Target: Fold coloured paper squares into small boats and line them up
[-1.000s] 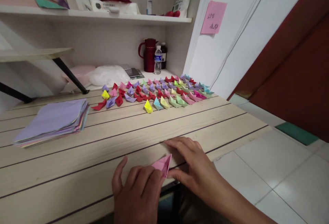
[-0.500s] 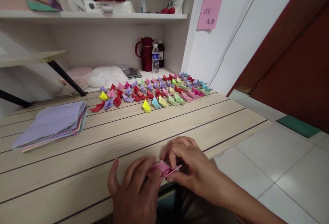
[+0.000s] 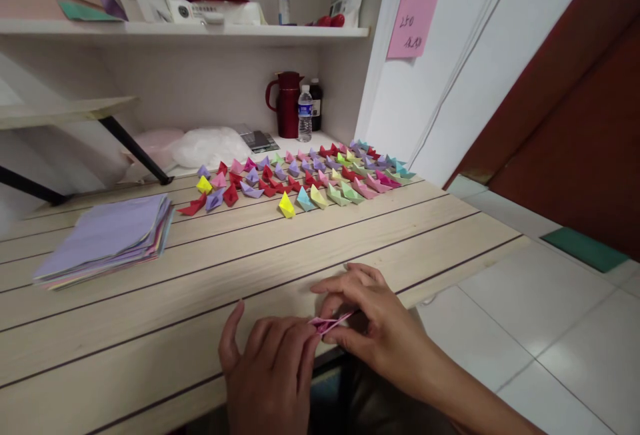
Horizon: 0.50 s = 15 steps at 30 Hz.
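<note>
A small folded pink paper point(image 3: 326, 324) is pinched between both hands at the table's near edge. My left hand point(image 3: 273, 362) grips its left end, with the thumb side toward me and one finger raised off to the left. On the other end, my right hand point(image 3: 367, 312) closes thumb and forefinger, its remaining fingers arched above. Much of the paper is covered by the fingers; a narrow opening shows between its layers. Farther back on the table stand rows of folded paper boats in many colours, with a bright yellow boat point(image 3: 287, 205) closest to me.
A stack of coloured paper sheets point(image 3: 107, 235), lilac on top, lies on the left of the slatted table point(image 3: 215, 275). Behind the boats are a dark red jug point(image 3: 289, 105), a water bottle point(image 3: 305, 115) and a white plastic bag point(image 3: 213, 146). The table's right edge drops to a tiled floor.
The pink paper has gone from spread and showing its face to flatter and narrower. My left fingers have moved over more of it. The view has shifted slightly.
</note>
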### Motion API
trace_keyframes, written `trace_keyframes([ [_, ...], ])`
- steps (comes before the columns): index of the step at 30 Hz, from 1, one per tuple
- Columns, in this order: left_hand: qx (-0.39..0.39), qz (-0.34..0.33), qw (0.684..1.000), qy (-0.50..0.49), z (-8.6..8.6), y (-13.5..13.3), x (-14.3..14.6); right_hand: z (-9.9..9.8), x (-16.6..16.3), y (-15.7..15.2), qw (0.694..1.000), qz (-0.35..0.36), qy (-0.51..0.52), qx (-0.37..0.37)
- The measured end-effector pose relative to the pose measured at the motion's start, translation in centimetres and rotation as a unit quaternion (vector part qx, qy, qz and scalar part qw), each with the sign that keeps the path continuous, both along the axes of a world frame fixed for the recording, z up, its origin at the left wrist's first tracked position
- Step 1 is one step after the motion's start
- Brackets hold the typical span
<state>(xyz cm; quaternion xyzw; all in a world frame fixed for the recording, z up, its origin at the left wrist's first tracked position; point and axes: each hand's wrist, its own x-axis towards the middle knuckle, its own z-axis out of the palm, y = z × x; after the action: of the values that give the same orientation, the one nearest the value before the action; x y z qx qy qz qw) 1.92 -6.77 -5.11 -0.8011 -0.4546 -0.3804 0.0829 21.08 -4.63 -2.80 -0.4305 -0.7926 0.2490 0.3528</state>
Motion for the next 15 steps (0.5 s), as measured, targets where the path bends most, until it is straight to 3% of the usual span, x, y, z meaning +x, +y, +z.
trace_keyframes([
  [5, 0.012, 0.037, 0.999, -0.001, -0.25, 0.00, 0.26, -0.37, 0.03, 0.14, 1.000, -0.010, 0.008, 0.009],
  [9, 0.001, 0.013, 1.000, 0.005, -0.15, 0.10, 0.22, -0.37, -0.13, 0.21, 1.000, -0.014, 0.018, 0.009],
  [15, -0.003, 0.010, 1.000, -0.016, -0.04, 0.24, 0.10, 0.00, -0.70, 0.42, 0.997, -0.056, 0.015, -0.051],
])
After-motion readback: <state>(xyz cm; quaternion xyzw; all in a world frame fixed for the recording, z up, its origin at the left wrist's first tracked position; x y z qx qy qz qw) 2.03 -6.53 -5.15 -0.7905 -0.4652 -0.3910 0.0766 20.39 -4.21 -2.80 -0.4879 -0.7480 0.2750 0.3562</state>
